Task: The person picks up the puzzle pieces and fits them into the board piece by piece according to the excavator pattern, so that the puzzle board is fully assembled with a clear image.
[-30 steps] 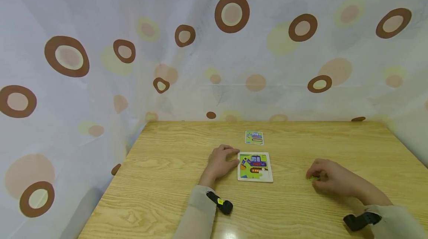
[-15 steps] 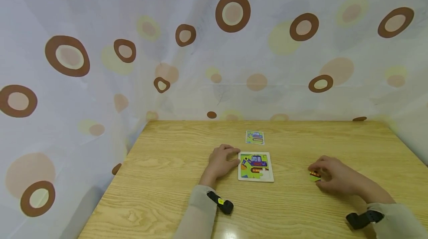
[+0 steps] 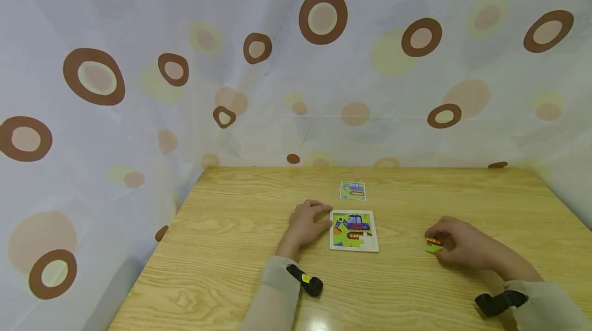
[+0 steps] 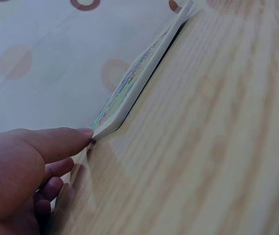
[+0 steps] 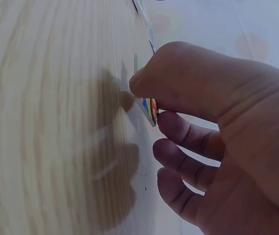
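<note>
A jigsaw board with a white frame (image 3: 353, 250) lies on the table, its picture a blue digger on green. Pale backing shows in its lower right corner. My left hand (image 3: 305, 223) rests at the frame's left edge, thumb straight against it; in the left wrist view the thumb (image 4: 63, 142) meets the frame's near corner. To the right of the board, my right hand (image 3: 467, 246) pinches a puzzle piece (image 3: 433, 244), green with an orange and dark track pattern. In the right wrist view the thumb (image 5: 178, 73) covers much of that piece, held close over the wood.
Behind the board lies a small picture card (image 3: 353, 190) with the same digger. The wooden table (image 3: 222, 218) ends at a white curtain (image 3: 277, 135) with brown rings at the back and left. Both wrists wear black camera straps.
The right hand has turned the puzzle piece so its orange track pattern now faces the head camera; earlier only a bit of green showed. The left hand and board stay put.
</note>
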